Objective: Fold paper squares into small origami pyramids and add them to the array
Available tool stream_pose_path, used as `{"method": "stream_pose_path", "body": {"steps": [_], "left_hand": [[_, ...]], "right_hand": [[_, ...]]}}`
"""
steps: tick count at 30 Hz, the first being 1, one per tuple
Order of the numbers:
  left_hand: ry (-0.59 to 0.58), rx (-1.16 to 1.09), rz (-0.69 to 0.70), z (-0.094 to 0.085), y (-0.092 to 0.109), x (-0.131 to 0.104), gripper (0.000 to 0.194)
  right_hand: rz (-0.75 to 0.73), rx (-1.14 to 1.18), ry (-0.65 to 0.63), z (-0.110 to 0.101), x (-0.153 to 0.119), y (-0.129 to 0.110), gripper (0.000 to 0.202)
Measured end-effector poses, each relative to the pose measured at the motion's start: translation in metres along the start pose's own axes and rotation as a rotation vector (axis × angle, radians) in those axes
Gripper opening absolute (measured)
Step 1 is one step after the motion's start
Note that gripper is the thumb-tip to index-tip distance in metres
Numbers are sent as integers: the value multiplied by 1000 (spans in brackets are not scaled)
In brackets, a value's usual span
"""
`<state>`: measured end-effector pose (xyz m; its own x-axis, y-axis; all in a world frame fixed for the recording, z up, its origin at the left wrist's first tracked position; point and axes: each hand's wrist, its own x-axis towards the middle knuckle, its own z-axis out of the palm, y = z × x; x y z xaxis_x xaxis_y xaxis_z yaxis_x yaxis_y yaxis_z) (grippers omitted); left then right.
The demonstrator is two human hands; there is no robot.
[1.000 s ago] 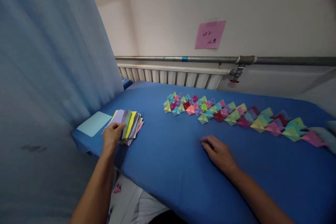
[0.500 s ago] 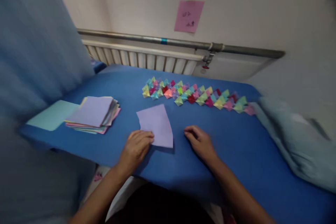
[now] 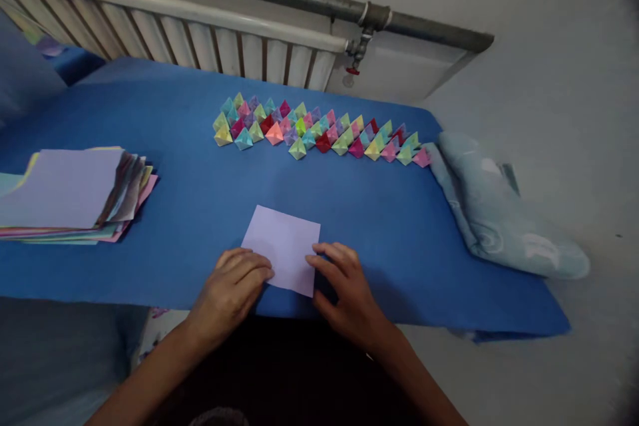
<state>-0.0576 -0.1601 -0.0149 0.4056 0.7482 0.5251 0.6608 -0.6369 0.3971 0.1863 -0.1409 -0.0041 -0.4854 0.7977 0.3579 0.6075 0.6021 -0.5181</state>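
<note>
A square sheet of lilac paper point(image 3: 284, 246) lies flat or nearly flat near the front edge of the blue-covered table. My left hand point(image 3: 230, 286) is at its lower left, fingers together over the paper's edge, the thumb hidden. At the right edge, my right hand point(image 3: 344, 286) is open, its thumb and fingers apart, the fingertips at or just over the paper. Beyond both hands stand rows of small folded paper pieces point(image 3: 323, 142) in many colours.
To the left is a stack of coloured paper sheets point(image 3: 64, 190). A folded pale blue-green blanket point(image 3: 499, 213) rests at the right on the blue table cover point(image 3: 200, 180). Behind the table run a white radiator point(image 3: 200, 46) and a metal pipe point(image 3: 309, 0) with a valve.
The lilac sheet has come down from a raised, bent position and turned flatter. My right hand has moved left to its edge and spread its fingers. The view has shifted down and closer.
</note>
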Motion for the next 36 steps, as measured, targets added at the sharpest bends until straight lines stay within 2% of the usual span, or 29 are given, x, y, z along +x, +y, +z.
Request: {"method": "stream_pose_path", "body": {"steps": [3, 5, 9, 11, 13, 16, 21, 24, 29, 32, 36], "left_hand": [[-48, -52, 29, 1, 5, 2, 22], [-79, -51, 15, -2, 1, 1, 25], [-135, 8, -81, -11, -17, -1, 37], [-161, -13, -101, -13, -23, 0, 37], [-162, -38, -119, -11, -24, 1, 31], [-121, -46, -156, -6, -21, 5, 24], [-63, -28, -275, 4, -18, 11, 27], [-32, -1, -355, 11, -20, 12, 34], [-80, 43, -421, 15, -20, 13, 45], [-115, 65, -420, 13, -17, 14, 46], [-135, 109, -379, 12, -14, 14, 42]], "right_hand": [[-52, -55, -98, 0, -1, -1, 40], [-48, -39, -126, -3, -1, 1, 35], [-49, 86, -94, -10, -4, 6, 28], [-36, 167, -75, -13, -8, 6, 25], [31, 216, -39, -13, -11, 5, 22], [190, 167, 39, -10, -14, 2, 25], [404, 84, 115, -4, -12, 1, 44], [485, 59, 94, -4, -9, 2, 50], [468, -80, -10, -6, -3, 3, 44], [463, -127, -88, -8, 1, 2, 34], [437, -122, -123, -9, 5, 1, 24]]}}
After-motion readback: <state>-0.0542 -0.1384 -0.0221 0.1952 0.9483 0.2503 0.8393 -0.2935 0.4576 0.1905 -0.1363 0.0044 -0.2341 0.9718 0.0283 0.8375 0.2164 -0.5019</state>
